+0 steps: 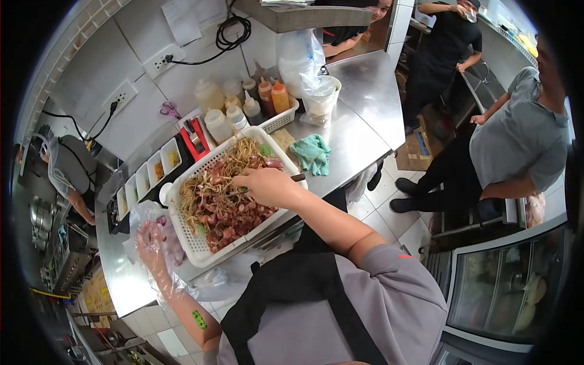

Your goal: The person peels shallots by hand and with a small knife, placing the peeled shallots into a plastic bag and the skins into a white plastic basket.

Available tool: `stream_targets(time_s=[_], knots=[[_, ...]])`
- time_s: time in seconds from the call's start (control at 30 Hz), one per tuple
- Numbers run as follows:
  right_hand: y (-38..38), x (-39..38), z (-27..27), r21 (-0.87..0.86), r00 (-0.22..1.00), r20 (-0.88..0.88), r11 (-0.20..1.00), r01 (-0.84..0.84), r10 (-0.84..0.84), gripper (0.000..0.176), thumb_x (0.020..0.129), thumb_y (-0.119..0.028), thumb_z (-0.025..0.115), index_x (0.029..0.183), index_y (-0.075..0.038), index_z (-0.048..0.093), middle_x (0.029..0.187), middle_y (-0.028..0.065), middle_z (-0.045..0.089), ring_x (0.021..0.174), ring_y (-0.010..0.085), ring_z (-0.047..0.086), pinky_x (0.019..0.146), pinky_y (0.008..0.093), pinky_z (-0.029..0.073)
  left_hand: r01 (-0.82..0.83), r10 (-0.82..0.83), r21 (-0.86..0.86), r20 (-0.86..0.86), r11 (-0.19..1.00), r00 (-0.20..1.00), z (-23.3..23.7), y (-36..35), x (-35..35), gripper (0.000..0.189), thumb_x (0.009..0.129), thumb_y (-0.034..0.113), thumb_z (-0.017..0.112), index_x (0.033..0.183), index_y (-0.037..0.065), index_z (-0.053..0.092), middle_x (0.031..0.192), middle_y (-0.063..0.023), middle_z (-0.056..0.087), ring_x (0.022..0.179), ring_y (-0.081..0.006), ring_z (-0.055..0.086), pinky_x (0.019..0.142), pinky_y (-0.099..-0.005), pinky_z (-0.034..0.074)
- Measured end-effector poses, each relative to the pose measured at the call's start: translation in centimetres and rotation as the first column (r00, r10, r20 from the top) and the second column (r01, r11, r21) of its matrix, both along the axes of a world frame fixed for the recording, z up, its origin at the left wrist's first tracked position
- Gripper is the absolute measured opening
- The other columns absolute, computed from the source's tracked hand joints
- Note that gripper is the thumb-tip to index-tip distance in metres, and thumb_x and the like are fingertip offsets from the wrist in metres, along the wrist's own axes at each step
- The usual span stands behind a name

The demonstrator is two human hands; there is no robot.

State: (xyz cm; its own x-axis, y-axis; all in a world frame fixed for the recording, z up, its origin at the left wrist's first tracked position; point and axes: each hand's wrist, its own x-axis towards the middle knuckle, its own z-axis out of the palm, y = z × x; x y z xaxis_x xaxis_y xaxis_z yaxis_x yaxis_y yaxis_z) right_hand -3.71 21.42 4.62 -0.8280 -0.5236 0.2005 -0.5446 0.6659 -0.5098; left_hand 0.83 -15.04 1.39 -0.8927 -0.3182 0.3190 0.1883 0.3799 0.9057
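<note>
A white perforated basket (201, 258) holds a heap of reddish onion skins and stringy roots (228, 207). My right hand (264, 187) is over the heap, its fingers closed round a knife (297, 178) whose dark handle end sticks out beyond the hand. To the left of the basket, my left hand (151, 238) is inside a clear plastic bag (135, 214), with fingers bent beside small purplish onions (174, 246) in the plastic. Whether that hand grips one is hidden by the plastic's glare.
Sauce bottles (265, 96) stand behind the basket, near a green cloth (311, 154) and a white bucket (320, 100). Food trays (155, 170) and a red holder (194, 140) lie along the wall. Three people are at the right and behind; another person (73, 170) is far left.
</note>
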Motion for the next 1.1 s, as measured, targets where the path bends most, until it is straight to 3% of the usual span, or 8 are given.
stream_targets(time_s=[0.03, 0.23, 0.77, 0.83, 0.97, 1.03, 1.1], knots=[[0.0, 0.0, 0.3, 0.041, 0.999, 0.045, 0.999, -0.007, 0.006, 0.032, 0.080, -0.012, 0.058, 0.111, -0.013, 0.054, 0.107, 0.0108, 0.054, 0.086, 0.0332, 0.060, 0.071, 0.0437, 0.048, 0.000, 0.000, -0.010, 0.013, 1.000, 1.000, -0.4, -0.1, 0.0, 0.034, 0.086, 0.008, 0.062, 0.116, -0.002, 0.048, 0.109, -0.0109, 0.055, 0.094, -0.0156, 0.057, 0.067, -0.0249, 0.051], [0.0, 0.0, 0.2, -0.020, 1.000, 0.021, 1.000, 0.002, -0.002, 0.030, 0.077, -0.011, 0.060, 0.107, -0.010, 0.056, 0.103, 0.0084, 0.054, 0.085, 0.0314, 0.060, 0.071, 0.0430, 0.048, 0.019, -0.019, 0.090, 0.006, 0.996, 1.000, -1.8, 0.6, 0.5, 0.034, 0.086, 0.009, 0.062, 0.116, -0.001, 0.048, 0.106, -0.0100, 0.056, 0.094, -0.0161, 0.057, 0.066, -0.0248, 0.051], [-0.2, -0.3, -0.2, -0.083, 1.000, 0.000, 0.997, -0.007, 0.007, 0.025, 0.074, -0.008, 0.058, 0.099, -0.009, 0.059, 0.100, 0.0096, 0.054, 0.084, 0.0325, 0.060, 0.069, 0.0455, 0.048, -0.063, 0.062, 0.010, 0.038, 0.998, 0.997, -1.4, 1.1, 1.5, 0.036, 0.086, 0.018, 0.063, 0.113, -0.003, 0.051, 0.109, -0.0109, 0.053, 0.089, -0.0170, 0.056, 0.065, -0.0263, 0.051], [-0.1, -0.1, 0.1, -0.075, 1.000, 0.005, 0.997, 0.005, -0.004, 0.025, 0.074, -0.008, 0.057, 0.099, -0.008, 0.059, 0.100, 0.0098, 0.054, 0.084, 0.0325, 0.060, 0.069, 0.0450, 0.048, -0.063, 0.064, -0.022, 0.022, 0.998, 0.998, -1.3, 1.1, 1.6, 0.041, 0.085, 0.024, 0.065, 0.113, -0.003, 0.050, 0.104, -0.0102, 0.055, 0.082, -0.0151, 0.057, 0.063, -0.0249, 0.051], [-0.1, -0.2, 0.0, -0.071, 1.000, 0.004, 0.997, 0.001, -0.001, 0.024, 0.075, -0.008, 0.057, 0.099, -0.008, 0.060, 0.100, 0.0098, 0.055, 0.084, 0.0323, 0.060, 0.070, 0.0446, 0.048, -0.053, 0.052, -0.034, -0.018, 0.998, 0.998, -1.4, 0.8, 1.6, 0.044, 0.085, 0.024, 0.065, 0.115, -0.004, 0.048, 0.107, -0.0118, 0.054, 0.083, -0.0165, 0.057, 0.066, -0.0264, 0.051], [-0.2, -0.4, -0.4, -0.065, 1.000, 0.003, 0.998, 0.012, -0.012, 0.024, 0.077, -0.012, 0.059, 0.100, -0.007, 0.054, 0.100, 0.0103, 0.055, 0.087, 0.0317, 0.059, 0.072, 0.0434, 0.047, -0.097, 0.094, -0.044, -0.075, 0.994, 0.993, -0.7, 1.2, 1.6, 0.033, 0.087, 0.015, 0.061, 0.112, -0.004, 0.051, 0.110, -0.0134, 0.055, 0.085, -0.0170, 0.057, 0.068, -0.0258, 0.051], [-0.2, -0.4, -0.7, -0.081, 0.999, -0.004, 0.996, 0.033, -0.033, 0.025, 0.078, -0.012, 0.059, 0.101, -0.007, 0.053, 0.101, 0.0117, 0.056, 0.088, 0.0325, 0.059, 0.072, 0.0442, 0.046, -0.143, 0.140, -0.053, -0.057, 0.988, 0.988, -0.2, 0.9, 1.2, 0.034, 0.087, 0.016, 0.061, 0.112, -0.004, 0.051, 0.109, -0.0136, 0.056, 0.085, -0.0172, 0.057, 0.069, -0.0264, 0.051]])
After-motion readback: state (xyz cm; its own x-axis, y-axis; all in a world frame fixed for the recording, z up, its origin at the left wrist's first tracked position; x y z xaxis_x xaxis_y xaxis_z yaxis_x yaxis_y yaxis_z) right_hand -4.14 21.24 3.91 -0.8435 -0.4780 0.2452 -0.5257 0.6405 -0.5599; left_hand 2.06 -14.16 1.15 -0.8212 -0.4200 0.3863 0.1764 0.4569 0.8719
